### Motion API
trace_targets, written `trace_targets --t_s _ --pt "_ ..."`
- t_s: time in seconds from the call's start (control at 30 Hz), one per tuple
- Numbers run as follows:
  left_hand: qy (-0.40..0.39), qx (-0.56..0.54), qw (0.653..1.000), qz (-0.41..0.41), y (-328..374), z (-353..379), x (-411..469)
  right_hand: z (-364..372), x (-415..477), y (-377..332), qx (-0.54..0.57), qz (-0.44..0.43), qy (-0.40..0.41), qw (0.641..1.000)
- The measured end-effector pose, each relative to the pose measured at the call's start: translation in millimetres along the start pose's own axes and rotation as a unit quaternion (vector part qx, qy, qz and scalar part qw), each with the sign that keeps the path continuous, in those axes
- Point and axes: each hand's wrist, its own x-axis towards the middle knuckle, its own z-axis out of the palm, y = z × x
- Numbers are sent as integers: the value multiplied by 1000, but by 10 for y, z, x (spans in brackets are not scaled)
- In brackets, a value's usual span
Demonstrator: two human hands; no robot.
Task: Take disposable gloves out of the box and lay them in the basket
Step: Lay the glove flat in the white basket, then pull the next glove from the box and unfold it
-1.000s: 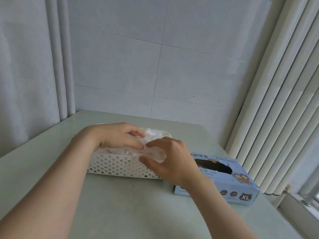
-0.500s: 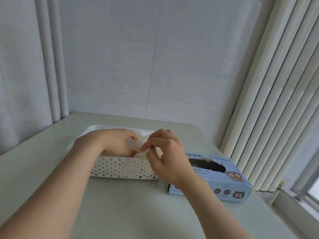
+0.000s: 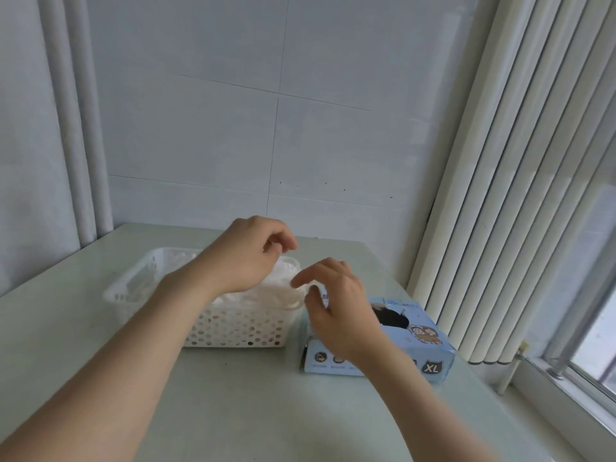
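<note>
A white perforated basket (image 3: 233, 328) stands on the table, left of centre, with a pile of thin translucent gloves (image 3: 266, 295) heaped in its right half. A light blue glove box (image 3: 430, 348) marked XL lies just right of the basket, its dark oval opening facing up. My left hand (image 3: 246, 258) hovers above the basket's right end with fingers loosely curled and nothing visible in them. Over the gap between basket and box, my right hand (image 3: 336, 308) has its fingers apart and holds nothing; it hides part of the box top.
The pale green table (image 3: 233, 411) meets a tiled wall at the back. Vertical blinds (image 3: 500, 195) hang close to the box on the right, with a window sill (image 3: 566, 395) below them. A curtain (image 3: 66, 128) hangs at the left.
Both hands were pressing a glove into the basket. They have let go of it and lifted, the left hand upward, the right hand toward the box.
</note>
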Motion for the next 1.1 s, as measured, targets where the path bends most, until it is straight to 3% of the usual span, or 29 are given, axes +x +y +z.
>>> trace_targets --t_s 0.13,0.2,0.27,0.4,0.5,0.6,0.8,1.1 --pt "-56 28 996 60 330 327 -66 -327 -66 211 56 166 70 982" --pt "-105 83 988 71 436 491 -97 -464 -136 387 -2 203 81 976" --pt "-145 144 976 71 462 629 -124 -547 -230 526 -52 208 32 976" --pt "-193 182 962 66 405 802 -139 -546 -373 638 -119 161 -137 970" --pt "-196 187 961 58 357 837 -131 -522 -365 635 -116 137 -171 969" --pt "-198 188 960 61 334 867 -122 -556 -347 630 -57 166 -176 969" --pt "-195 184 961 66 318 878 -121 -620 -313 550 84 257 -84 959" --pt "-184 167 966 66 305 893 -112 -446 -250 633 26 285 -49 957"
